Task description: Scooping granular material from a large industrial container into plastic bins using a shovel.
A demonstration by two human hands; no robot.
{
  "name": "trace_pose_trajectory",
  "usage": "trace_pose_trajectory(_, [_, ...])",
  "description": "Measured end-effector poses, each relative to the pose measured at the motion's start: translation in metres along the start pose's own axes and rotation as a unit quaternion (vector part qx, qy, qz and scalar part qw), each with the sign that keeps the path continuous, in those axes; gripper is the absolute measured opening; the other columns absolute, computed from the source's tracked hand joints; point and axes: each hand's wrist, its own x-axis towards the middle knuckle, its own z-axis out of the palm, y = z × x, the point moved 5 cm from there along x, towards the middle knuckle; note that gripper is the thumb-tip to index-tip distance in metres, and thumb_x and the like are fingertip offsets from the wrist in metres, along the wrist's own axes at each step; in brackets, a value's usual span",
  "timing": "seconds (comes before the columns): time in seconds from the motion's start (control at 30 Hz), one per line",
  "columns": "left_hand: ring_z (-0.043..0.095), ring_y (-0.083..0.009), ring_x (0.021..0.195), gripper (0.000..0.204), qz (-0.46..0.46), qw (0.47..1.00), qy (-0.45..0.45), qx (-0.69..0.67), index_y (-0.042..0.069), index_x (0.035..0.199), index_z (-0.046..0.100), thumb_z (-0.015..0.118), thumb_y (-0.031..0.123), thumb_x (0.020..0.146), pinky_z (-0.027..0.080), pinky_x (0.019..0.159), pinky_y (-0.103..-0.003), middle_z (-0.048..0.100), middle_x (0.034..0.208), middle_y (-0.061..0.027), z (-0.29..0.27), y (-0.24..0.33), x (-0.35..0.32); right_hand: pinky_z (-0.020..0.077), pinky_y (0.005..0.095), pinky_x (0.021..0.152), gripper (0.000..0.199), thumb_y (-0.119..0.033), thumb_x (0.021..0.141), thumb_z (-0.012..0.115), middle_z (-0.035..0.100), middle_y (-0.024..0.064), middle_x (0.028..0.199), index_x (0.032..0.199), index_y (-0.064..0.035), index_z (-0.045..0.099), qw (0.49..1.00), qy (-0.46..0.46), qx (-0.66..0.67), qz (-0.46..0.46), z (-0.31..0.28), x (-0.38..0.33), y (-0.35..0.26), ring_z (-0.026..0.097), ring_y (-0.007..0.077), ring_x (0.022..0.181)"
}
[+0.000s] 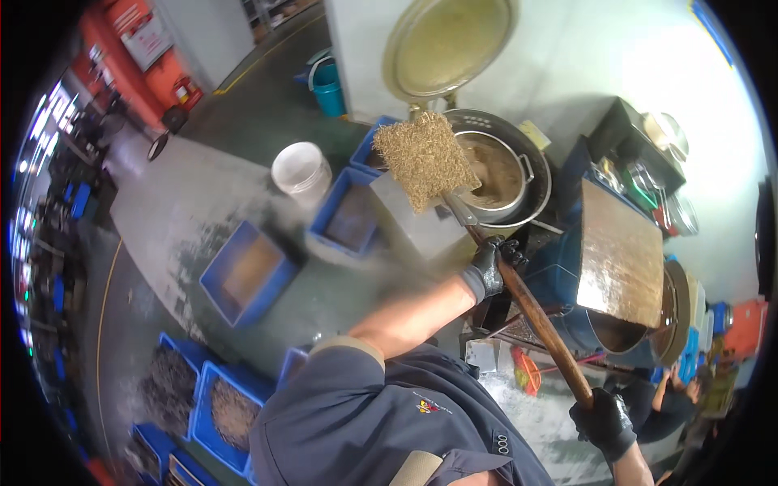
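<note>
In the head view, a dark shirt point(348, 429) lies nearest the camera, cut off by the lower edge. The person's left hand point(489, 267), in a dark glove, is closed around the upper part of a shovel point(541, 324) with a wooden handle; the right hand point(604, 421), also gloved, is clenched around its lower end, with the forearm running out of view. The shovel slants up to a flat load of straw-coloured bits point(425, 158) that hides most of its blade and overlaps the left side of a metal pot point(523, 188); whether they touch cannot be told. The pot's brown contents are hard to make out. Left of it, a blue bin point(271, 293) holds something blurred. A co-worker point(660, 401) at lower right is partly hidden.
</note>
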Motion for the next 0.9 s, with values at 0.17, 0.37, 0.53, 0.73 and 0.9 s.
trace_pose_trajectory(0.17, [0.057, -0.0228, 0.064, 0.018, 0.095, 0.993, 0.07, -0.003, 0.008, 0.087, 0.056, 0.055, 0.025, 0.088, 0.054, 0.075, -0.043, 0.059, 0.073, -0.008, -0.02, 0.068, -0.071, 0.048, 0.0344, 0.044, 0.021, -0.019, 0.078, 0.065, 0.057, 0.0113, 0.05, 0.075, -0.0002, 0.056, 0.992, -0.031, -0.077, -0.097, 0.015, 0.019, -0.041, 0.062, 0.0221, 0.045])
trace_pose_trajectory(0.37, [0.056, -0.0223, 0.065, 0.018, 0.196, 0.975, 0.086, -0.057, 0.008, 0.089, 0.055, 0.055, 0.026, 0.088, 0.054, 0.078, -0.042, 0.054, 0.071, -0.0058, -0.083, 0.169, -0.154, 0.0479, 0.043, 0.057, 0.026, -0.027, 0.076, 0.067, 0.06, 0.0182, 0.071, 0.075, -0.0024, 0.058, 0.932, -0.066, -0.205, -0.292, 0.069, 0.072, -0.117, 0.059, 0.0381, 0.063])
trace_pose_trajectory(0.53, [0.055, -0.024, 0.061, 0.016, 0.291, 0.951, 0.032, -0.1, 0.008, 0.084, 0.053, 0.055, 0.023, 0.087, 0.052, 0.064, -0.039, 0.054, 0.072, -0.0083, -0.197, 0.292, -0.22, 0.0478, 0.0386, 0.057, 0.033, -0.03, 0.078, 0.068, 0.06, 0.0132, 0.067, 0.093, -0.0017, 0.059, 0.886, -0.156, -0.227, -0.373, 0.176, 0.14, -0.208, 0.061, 0.0277, 0.062])
trace_pose_trajectory(0.73, [0.052, -0.028, 0.058, 0.009, 0.408, 0.876, 0.258, -0.002, 0.017, 0.095, 0.048, 0.052, 0.021, 0.088, 0.052, 0.06, -0.052, 0.053, 0.072, -0.0096, -0.383, 0.414, -0.293, 0.0517, 0.0386, 0.064, 0.035, -0.036, 0.081, 0.064, 0.065, 0.0151, 0.075, 0.097, -0.0058, 0.059, 0.904, -0.3, -0.114, -0.284, 0.355, 0.226, -0.261, 0.066, 0.0269, 0.073])
trace_pose_trajectory(0.9, [0.052, -0.0265, 0.056, 0.011, 0.606, 0.564, 0.271, 0.491, 0.014, 0.088, 0.05, 0.048, 0.024, 0.092, 0.054, 0.058, -0.049, 0.052, 0.069, -0.0086, -0.558, 0.531, -0.42, 0.0498, 0.0473, 0.069, 0.031, -0.034, 0.082, 0.06, 0.065, 0.0177, 0.08, 0.098, -0.0084, 0.06, 0.865, -0.185, -0.263, -0.386, 0.459, 0.239, -0.381, 0.064, 0.0384, 0.081])
